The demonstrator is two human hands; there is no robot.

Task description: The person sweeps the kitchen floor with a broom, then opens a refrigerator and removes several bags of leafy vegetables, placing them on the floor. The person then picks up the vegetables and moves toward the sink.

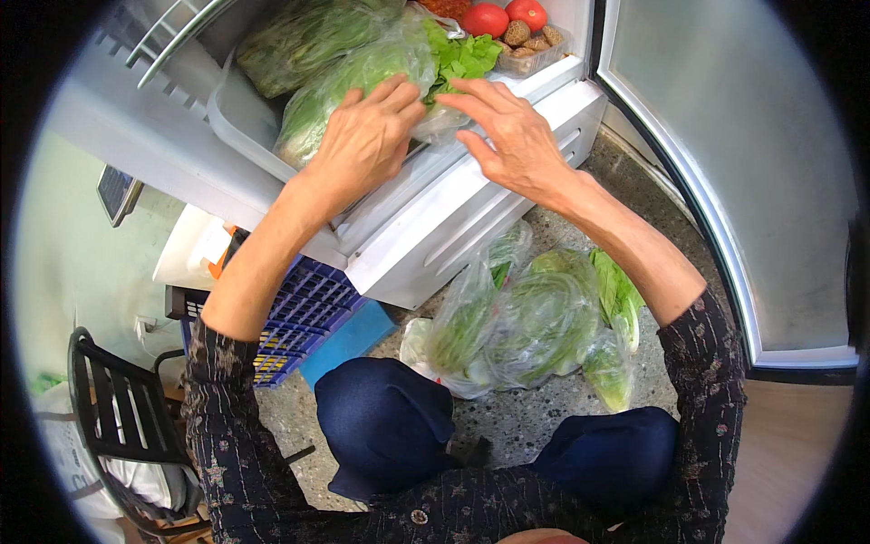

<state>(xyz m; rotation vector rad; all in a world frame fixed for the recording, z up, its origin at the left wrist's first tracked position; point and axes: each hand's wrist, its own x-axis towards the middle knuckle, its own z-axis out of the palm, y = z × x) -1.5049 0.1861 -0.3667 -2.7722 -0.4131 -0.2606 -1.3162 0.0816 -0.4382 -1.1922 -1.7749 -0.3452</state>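
Observation:
Before me a refrigerator compartment holds a clear plastic bin (234, 139) with bagged green vegetables. My left hand (370, 132) rests, fingers spread, on a clear plastic bag of leafy greens (374, 68) at the bin's front. Just to its right, my right hand (506, 132) is at the edge of another bag, beside bright green lettuce leaves (469, 58); its thumb stands apart from the fingers. Whether it touches the bag is hard to tell. Behind it, red tomatoes (485, 20) lie beside a clear tray of mushrooms (530, 58).
The refrigerator door (734, 170) stands open at the right. Several bags of greens (537, 313) and a loose leafy vegetable (615, 292) lie on the speckled floor between the refrigerator and my knees. A blue plastic crate (306, 306) and a black chair (122, 408) stand at the left.

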